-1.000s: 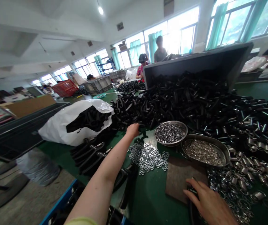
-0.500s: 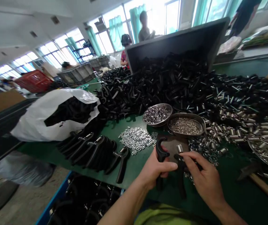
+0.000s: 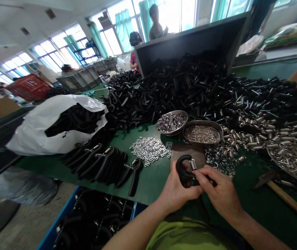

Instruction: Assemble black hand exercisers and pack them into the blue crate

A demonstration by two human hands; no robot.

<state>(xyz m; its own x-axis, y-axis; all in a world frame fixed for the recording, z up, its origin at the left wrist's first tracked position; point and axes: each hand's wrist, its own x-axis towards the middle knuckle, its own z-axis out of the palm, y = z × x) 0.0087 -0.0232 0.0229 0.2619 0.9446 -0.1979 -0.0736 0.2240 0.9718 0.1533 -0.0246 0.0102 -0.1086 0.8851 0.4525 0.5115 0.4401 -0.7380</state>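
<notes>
A black hooked part (image 3: 181,170) was held above the tabletop (image 3: 153,182).
The left hand (image 3: 176,191) was clamped around it; the right hand (image 3: 220,189), just beside, was closed on a dark piece (image 3: 212,182) near a slightly tilted coil spring (image 3: 193,164).

no legible text, no readable labels

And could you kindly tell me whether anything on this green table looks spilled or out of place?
The grey rectangular bin appears tipped, with curved black pieces heaped from its mouth across the table; loose silvery metal springs lie scattered there. That looks spilled, though perhaps deliberately.
</notes>
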